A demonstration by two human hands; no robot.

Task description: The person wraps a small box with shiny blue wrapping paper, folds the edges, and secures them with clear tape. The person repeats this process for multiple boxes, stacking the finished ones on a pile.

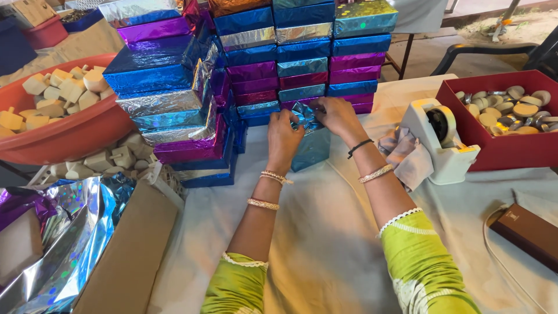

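Both hands fold foil on the end of a teal box standing upright on the counter, just in front of the stacks: the left hand pinches the foil flap, and the right hand presses fingers together on the top fold. Creasing flat and tight before taping probably works best. The tape dispenser waits at 3 o'clock beside a cloth; the stacks at 12 o'clock crowd the box.

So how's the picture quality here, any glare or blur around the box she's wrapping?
Head view: sharp overall; bright glare patches on the foil-wrapped stack; the blue foil box under the left hand and right hand stays readable; straight lines bow near the edges.
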